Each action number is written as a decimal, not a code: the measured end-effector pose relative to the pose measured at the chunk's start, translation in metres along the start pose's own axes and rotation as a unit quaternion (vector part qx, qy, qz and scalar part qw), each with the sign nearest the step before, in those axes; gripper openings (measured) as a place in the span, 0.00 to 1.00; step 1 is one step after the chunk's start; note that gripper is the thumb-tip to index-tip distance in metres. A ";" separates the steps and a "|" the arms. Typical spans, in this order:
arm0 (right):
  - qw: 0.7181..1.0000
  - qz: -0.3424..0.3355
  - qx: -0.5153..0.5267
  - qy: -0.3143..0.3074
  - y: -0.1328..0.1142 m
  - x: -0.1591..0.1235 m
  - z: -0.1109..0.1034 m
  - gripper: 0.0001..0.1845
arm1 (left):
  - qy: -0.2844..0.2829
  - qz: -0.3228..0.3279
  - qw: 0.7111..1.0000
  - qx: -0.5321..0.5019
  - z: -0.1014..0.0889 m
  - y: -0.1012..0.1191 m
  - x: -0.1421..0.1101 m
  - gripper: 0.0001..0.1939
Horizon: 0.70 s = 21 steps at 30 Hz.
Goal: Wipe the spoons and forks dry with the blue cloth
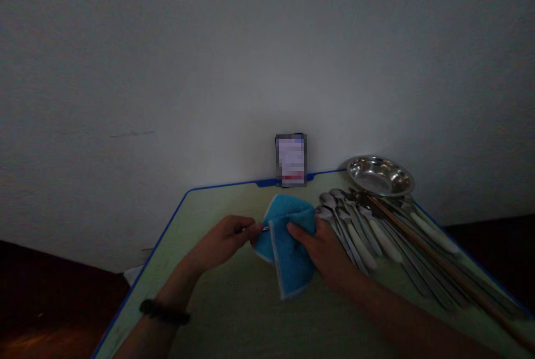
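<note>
My left hand (236,233) is closed, its fingertips pinching a thin shiny metal utensil (266,229). Only a short stretch of that metal shows; the other part goes into the folds of a blue cloth (288,247), so its kind cannot be made out. My right hand (324,247) grips the cloth from the right side, thumb on top and the other fingers hidden behind it. One bordered corner of the cloth hangs down toward the table. Just right of my right hand lie several spoons (338,219), some with white handles.
A shiny steel bowl (359,172) stands at the table's back right corner. Long brown chopsticks (438,270) and more metal cutlery spread along the right side. A phone (291,159) with a blurred screen leans against the wall. The green table (200,314) has a blue rim.
</note>
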State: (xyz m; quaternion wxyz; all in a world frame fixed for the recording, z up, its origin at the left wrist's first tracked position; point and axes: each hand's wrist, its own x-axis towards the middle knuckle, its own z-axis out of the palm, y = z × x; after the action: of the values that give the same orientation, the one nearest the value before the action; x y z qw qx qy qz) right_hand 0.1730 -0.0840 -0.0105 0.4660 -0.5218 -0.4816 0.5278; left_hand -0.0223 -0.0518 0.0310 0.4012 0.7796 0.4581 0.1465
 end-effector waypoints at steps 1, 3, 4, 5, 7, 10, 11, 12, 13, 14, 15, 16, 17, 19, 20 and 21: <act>0.999 0.019 0.037 0.016 0.010 -0.001 0.007 0.20 | 0.022 -0.015 0.999 -0.021 0.013 -0.008 -0.002 0.21; 0.995 0.037 0.077 0.056 0.025 0.001 0.017 0.21 | 0.075 -0.044 0.995 -0.057 0.039 -0.017 -0.006 0.21; 0.993 0.037 0.086 0.074 0.029 0.003 0.020 0.22 | 0.102 -0.050 0.991 -0.071 0.050 -0.018 -0.009 0.21; 0.993 0.029 0.085 0.082 0.032 0.006 0.022 0.21 | 0.122 -0.054 0.988 -0.076 0.060 -0.018 -0.012 0.20; 0.993 0.007 0.082 0.082 0.033 0.012 0.023 0.20 | 0.149 -0.064 0.984 -0.071 0.073 -0.015 -0.017 0.20; 0.993 0.006 0.090 0.071 0.033 0.018 0.021 0.19 | 0.127 -0.038 0.990 -0.053 0.079 -0.010 -0.024 0.16; 0.993 0.011 0.099 0.067 0.033 0.019 0.021 0.19 | 0.107 -0.023 0.993 -0.045 0.079 -0.009 -0.026 0.15; 0.992 0.017 0.112 0.059 0.033 0.019 0.020 0.19 | 0.088 -0.007 0.996 -0.034 0.079 -0.008 -0.028 0.14; 0.990 0.022 0.128 0.050 0.034 0.020 0.020 0.19 | 0.071 0.006 0.997 -0.020 0.079 -0.008 -0.029 0.13; 0.988 0.030 0.147 0.039 0.035 0.020 0.020 0.19 | 0.061 0.014 0.998 -0.006 0.079 -0.008 -0.030 0.13; 0.985 0.040 0.168 0.028 0.035 0.020 0.020 0.19 | 0.056 0.018 0.998 0.005 0.079 -0.008 -0.031 0.12; 0.980 0.053 0.190 0.020 0.035 0.019 0.021 0.18 | 0.057 0.018 0.998 0.012 0.079 -0.008 -0.031 0.12; 0.975 0.067 0.213 0.014 0.035 0.019 0.021 0.17 | 0.061 0.015 0.998 0.013 0.079 -0.008 -0.032 0.12; 0.962 0.094 0.255 0.014 0.034 0.019 0.021 0.16 | 0.075 0.011 0.997 0.004 0.080 -0.007 -0.032 0.13; 0.956 0.107 0.272 0.019 0.033 0.019 0.021 0.16 | 0.084 0.016 0.996 -0.004 0.081 -0.007 -0.032 0.13; 0.951 0.120 0.286 0.024 0.032 0.019 0.020 0.17 | 0.091 0.027 0.995 -0.014 0.081 -0.007 -0.033 0.12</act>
State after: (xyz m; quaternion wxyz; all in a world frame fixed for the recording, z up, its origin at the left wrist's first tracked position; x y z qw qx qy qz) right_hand 0.1527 -0.0692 -0.0441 0.5405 -0.4330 -0.2334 0.6825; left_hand 0.0043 -0.1170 -0.0212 0.3648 0.7690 0.4697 0.2344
